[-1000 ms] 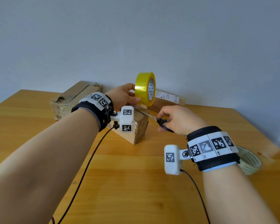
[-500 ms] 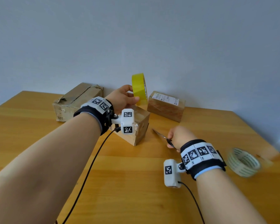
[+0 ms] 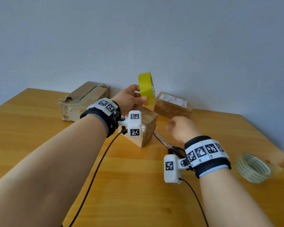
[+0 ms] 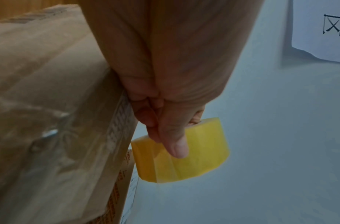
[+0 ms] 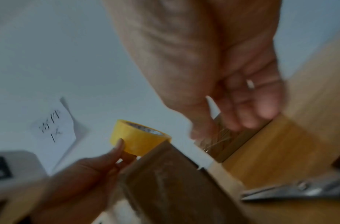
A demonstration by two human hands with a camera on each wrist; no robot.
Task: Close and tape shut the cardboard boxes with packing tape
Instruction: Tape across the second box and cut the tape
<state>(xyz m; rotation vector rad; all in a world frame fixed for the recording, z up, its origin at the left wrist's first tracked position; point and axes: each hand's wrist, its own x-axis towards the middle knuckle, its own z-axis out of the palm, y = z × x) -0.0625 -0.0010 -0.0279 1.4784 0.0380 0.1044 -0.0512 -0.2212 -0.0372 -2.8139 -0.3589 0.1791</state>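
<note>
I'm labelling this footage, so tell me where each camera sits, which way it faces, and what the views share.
Head: worn on the head, looking forward and down at the table; both forearms, left hand, right hand.
Left wrist: looks along the left hand at the yellow tape roll in its grip.
Right wrist: looks along the empty right hand at the small cardboard box and scissors.
Shared: all three show the roll and that box.

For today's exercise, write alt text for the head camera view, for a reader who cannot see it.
Above a small cardboard box on a wooden table, the left hand holds a yellow tape roll. The empty right hand hovers over scissors lying flat.
</note>
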